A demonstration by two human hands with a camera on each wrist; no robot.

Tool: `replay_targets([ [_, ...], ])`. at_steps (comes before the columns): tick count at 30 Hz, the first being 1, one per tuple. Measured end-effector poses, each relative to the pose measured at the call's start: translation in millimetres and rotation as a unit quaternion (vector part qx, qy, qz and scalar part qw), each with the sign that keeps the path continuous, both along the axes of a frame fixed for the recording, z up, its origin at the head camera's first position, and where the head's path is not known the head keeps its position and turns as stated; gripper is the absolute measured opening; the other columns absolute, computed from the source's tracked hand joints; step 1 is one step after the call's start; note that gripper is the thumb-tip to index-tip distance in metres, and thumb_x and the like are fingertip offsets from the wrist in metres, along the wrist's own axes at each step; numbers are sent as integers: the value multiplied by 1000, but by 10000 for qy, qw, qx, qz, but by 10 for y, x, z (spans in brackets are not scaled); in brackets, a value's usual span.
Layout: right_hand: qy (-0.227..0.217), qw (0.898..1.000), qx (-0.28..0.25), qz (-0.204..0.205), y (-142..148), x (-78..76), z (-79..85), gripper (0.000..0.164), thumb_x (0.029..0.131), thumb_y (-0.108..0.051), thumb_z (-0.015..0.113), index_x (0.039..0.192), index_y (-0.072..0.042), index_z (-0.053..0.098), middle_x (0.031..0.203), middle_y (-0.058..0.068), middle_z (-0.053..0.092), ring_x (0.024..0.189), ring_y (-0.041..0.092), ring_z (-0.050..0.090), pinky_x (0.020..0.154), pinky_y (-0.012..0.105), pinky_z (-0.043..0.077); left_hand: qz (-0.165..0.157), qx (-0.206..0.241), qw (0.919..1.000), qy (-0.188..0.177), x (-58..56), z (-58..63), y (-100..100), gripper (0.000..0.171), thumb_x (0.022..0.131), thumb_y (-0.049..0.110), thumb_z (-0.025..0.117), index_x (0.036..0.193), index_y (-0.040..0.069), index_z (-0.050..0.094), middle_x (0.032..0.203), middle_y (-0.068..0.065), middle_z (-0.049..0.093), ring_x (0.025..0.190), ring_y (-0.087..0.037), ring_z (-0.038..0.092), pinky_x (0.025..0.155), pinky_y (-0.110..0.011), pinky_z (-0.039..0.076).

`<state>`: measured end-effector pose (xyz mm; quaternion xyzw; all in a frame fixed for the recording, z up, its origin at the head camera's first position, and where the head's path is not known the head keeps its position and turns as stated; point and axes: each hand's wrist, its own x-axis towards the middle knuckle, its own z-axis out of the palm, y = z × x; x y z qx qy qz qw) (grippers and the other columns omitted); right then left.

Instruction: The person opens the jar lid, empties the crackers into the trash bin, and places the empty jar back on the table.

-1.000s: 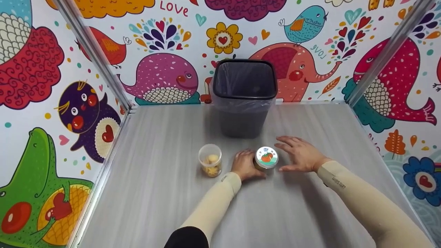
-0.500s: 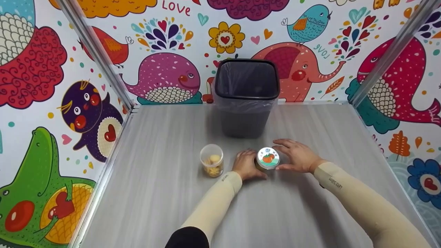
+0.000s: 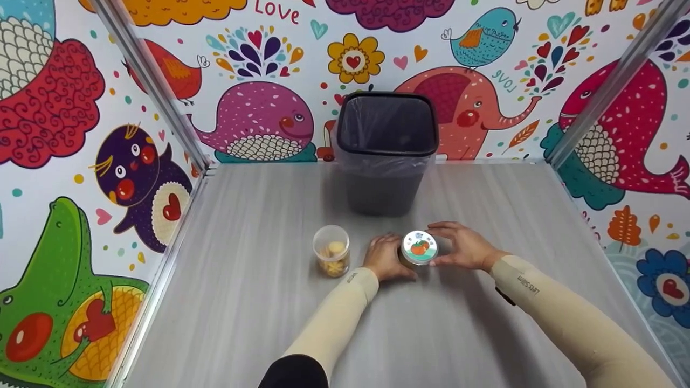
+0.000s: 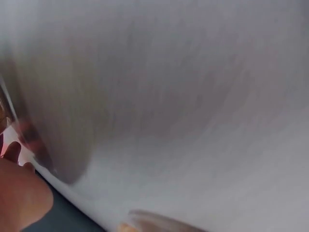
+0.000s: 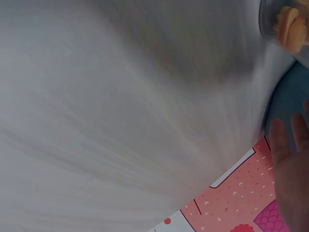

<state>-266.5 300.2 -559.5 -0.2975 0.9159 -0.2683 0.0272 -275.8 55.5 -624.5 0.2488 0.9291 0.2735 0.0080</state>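
Observation:
A jar [image 3: 419, 249] with a round lid printed with orange fruit stands on the table in the head view. My left hand [image 3: 384, 258] grips its left side, with the thumb along the near side. My right hand [image 3: 464, 247] is at the jar's right, fingers and thumb spread on either side of the lid, fingertips close to its edge. A clear cup [image 3: 331, 252] holding yellowish cookies stands to the left. In the right wrist view, a clear container with cookies [image 5: 291, 30] shows above the right hand's fingers [image 5: 281, 140]. Part of the left hand [image 4: 24, 193] shows in the left wrist view.
A dark square bin [image 3: 385, 178] with a clear plastic liner stands at the back of the grey wood-grain table [image 3: 259, 242], behind the jar. Walls printed with cartoon animals [image 3: 264, 118] enclose the table at the back and both sides.
My right hand has moved left towards the jar, and its fingers and thumb have come close around the lid. My left hand keeps its grip on the jar.

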Motion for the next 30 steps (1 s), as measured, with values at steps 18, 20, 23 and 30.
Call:
replay_targets([
  [18,-11,9966,468,681,143,-63,80,77,79,-41,82,144,-11,53,148,16,46,135,40,40,100,60,41,-195,119,9997,-114,-14,-23,68,87,53,53,95,130,22,66,129,10,64,134,-18,46,115,-37,26],
  [20,-42,9967,559,580,170,-38,111,77,79,-41,82,145,-15,52,150,16,43,136,39,39,100,60,41,-186,87,9997,-130,1,-6,91,88,54,53,94,131,22,65,130,11,63,135,-19,45,115,-37,25],
  [23,-89,9987,404,281,169,29,107,75,79,-43,83,144,-19,54,150,13,43,137,35,39,102,58,40,-132,-16,9998,-133,6,6,98,88,54,54,94,131,22,65,130,10,63,136,-19,45,115,-36,24],
  [30,114,9969,-725,-281,24,177,-113,75,75,-35,88,137,-6,58,139,11,53,129,33,49,102,54,42,2,-205,9998,-88,-6,3,17,88,54,55,93,130,21,66,130,9,64,134,-19,46,115,-36,25],
])
